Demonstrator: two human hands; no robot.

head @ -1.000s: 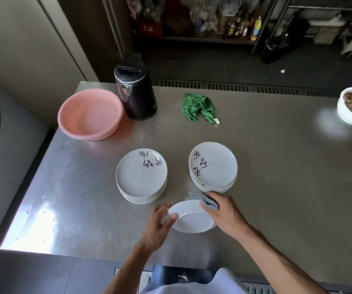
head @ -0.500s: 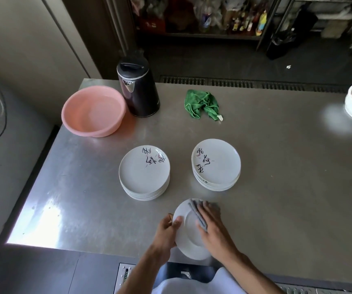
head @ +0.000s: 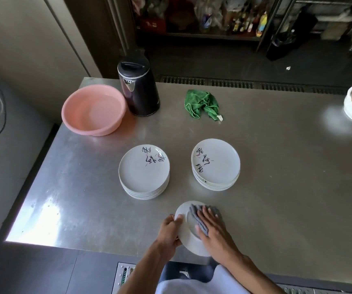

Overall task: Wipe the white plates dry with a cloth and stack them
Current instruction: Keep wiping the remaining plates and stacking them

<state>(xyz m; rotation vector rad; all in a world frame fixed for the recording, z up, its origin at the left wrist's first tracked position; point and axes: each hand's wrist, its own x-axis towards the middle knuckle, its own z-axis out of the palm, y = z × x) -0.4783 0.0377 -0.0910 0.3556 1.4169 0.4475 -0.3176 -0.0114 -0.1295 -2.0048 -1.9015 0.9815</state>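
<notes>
Mid-wipe: left hand [head: 169,232] grips the rim of the plate [head: 184,235], tilted just this side of the right stack [head: 215,164], right hand [head: 212,231] pressing the grey cloth [head: 194,213] on flat-fingered; next, I reckon, careful stacking.

**Dim kitchen, steel table [head: 287,177]**

Bright light glares on the near left corner of the table. A pale wall [head: 28,43] stands at the left. Behind the table a long grate [head: 232,84] lies in the dark floor [head: 223,62], and a shelf [head: 211,36] with bottles [head: 262,24] stands farther back.
</notes>
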